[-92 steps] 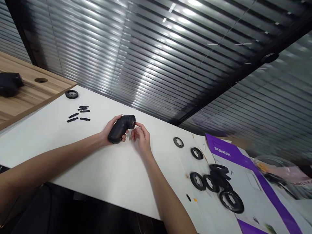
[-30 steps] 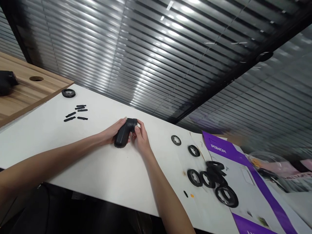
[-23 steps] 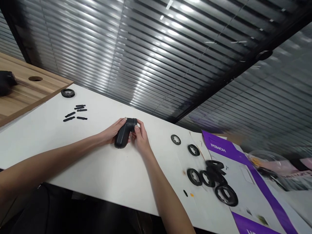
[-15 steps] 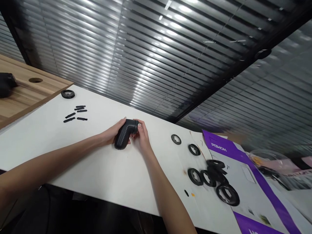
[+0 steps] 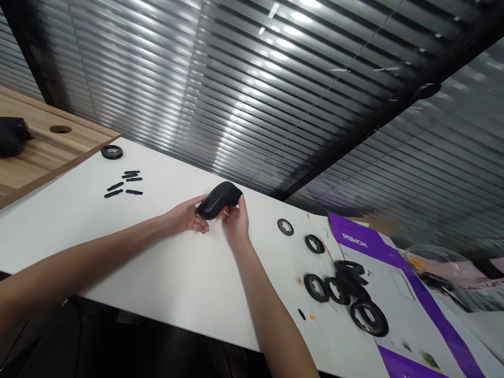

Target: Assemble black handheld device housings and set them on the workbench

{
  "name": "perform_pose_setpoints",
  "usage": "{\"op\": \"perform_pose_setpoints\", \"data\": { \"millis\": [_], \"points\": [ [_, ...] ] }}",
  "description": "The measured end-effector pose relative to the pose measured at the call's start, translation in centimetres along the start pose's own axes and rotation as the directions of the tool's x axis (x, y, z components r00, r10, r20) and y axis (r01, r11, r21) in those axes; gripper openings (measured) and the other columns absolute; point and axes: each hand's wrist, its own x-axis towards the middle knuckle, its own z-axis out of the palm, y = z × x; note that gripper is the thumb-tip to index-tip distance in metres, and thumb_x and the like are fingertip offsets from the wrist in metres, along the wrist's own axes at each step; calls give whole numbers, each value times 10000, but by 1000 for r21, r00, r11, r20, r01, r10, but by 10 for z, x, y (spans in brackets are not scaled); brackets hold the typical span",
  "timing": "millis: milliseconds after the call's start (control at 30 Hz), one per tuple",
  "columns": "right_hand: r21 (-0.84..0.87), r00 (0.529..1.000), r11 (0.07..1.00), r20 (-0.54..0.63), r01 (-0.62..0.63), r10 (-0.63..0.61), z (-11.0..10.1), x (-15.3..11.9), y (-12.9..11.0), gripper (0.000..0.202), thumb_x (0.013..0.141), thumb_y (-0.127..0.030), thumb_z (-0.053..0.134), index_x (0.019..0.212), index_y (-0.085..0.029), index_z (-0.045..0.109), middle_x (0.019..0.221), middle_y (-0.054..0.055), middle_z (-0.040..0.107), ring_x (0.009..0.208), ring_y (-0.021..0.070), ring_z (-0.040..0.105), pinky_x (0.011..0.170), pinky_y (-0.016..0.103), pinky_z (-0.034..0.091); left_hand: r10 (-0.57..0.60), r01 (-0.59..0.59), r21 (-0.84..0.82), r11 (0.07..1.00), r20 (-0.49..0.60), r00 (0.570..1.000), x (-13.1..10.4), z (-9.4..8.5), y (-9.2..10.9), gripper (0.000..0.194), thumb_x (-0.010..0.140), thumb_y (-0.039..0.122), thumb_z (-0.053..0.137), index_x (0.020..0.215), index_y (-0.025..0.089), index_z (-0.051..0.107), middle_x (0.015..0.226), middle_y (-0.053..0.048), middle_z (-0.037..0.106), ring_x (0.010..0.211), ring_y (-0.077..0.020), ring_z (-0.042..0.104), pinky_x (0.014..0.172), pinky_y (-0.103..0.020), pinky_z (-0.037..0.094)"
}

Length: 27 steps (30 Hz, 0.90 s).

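A black curved device point(image 5: 219, 199) is held above the white table between both hands, its smooth rounded back facing up. My left hand point(image 5: 189, 216) has its thumb and fingers around the device's lower left end. At the opposite end, my right hand point(image 5: 237, 220) grips the device with the thumb along its right side and fingertips underneath. The underside of the device is hidden. Several thin black strips point(image 5: 114, 193) lie on the table left of my hands.
Several black rings point(image 5: 315, 287) lie to the right, some on a purple and white HOMIED sheet point(image 5: 394, 294). Another ring point(image 5: 112, 152) is at the back left, by a wooden board point(image 5: 47, 152) bearing a black object point(image 5: 12, 137). A slatted metallic wall point(image 5: 177, 94) stands behind.
The device has been turned in my hands from an upright angle to a flatter tilt, its smooth back now showing. My left fingers have spread below its end.
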Motion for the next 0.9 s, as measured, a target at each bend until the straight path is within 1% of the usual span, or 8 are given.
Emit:
{"op": "perform_pose_setpoints", "data": {
  "millis": [100,267,400,467,567,633,733,900],
  "points": [
    [62,999,998,-48,-18,21,-11,10,5,668,741,-869,655,929,-233,576,747,20,597,633,179,601,547,308,515,19,-19,17,1000,3,1000,1,-1,-1,460,879,529,768,1095,126,719,1085,-160,741,688,-172,675,706,-322,564],
    [122,998,991,16,-63,61,-15,11,9,528,845,-732,651,943,-213,651,760,36,632,640,190,605,557,320,523,9,-9,30,1000,-13,1000,2,0,-5,457,821,517,844,973,102,725,992,-145,717,699,-162,655,710,-324,557],
    [118,992,989,98,-93,81,-7,2,4,534,883,-660,631,1184,-221,667,782,13,650,609,172,591,548,305,527,15,-14,88,996,-11,1000,4,2,-9,537,816,626,804,925,111,695,828,-97,685,558,-138,599,580,-299,507],
    [102,983,989,162,-106,89,-3,-2,1,589,896,-646,616,1338,-257,612,772,-11,635,573,165,570,504,293,500,24,-25,126,992,9,1000,4,3,-10,583,845,685,739,930,110,690,812,-98,690,491,-120,554,516,-291,460],
    [77,971,990,214,-121,102,-1,-5,-2,655,897,-652,608,1424,-266,565,738,-22,619,543,170,555,450,289,470,47,-52,188,981,33,998,1,6,-9,626,856,729,694,960,112,683,836,-115,713,461,-111,532,475,-280,412],
    [84,974,989,199,-124,105,-1,-4,-1,660,885,-654,624,1407,-252,579,736,-18,633,557,178,573,469,300,499,63,-69,207,976,32,997,0,6,-9,627,841,730,712,962,116,676,832,-113,712,456,-105,522,460,-269,386],
    [101,980,987,168,-126,108,-3,-1,3,574,880,-646,644,1272,-228,645,767,-1,663,625,184,623,557,312,552,69,-76,189,979,39,997,-1,5,-8,600,836,705,737,957,120,674,825,-96,692,449,-91,497,453,-261,356],
    [123,985,984,133,-130,114,-4,2,7,482,843,-644,698,1061,-215,677,787,21,679,696,194,657,588,311,554,56,-66,158,985,66,996,-3,4,-7,545,866,660,737,965,128,671,836,-83,676,464,-85,493,489,-272,374]
  ]
}}
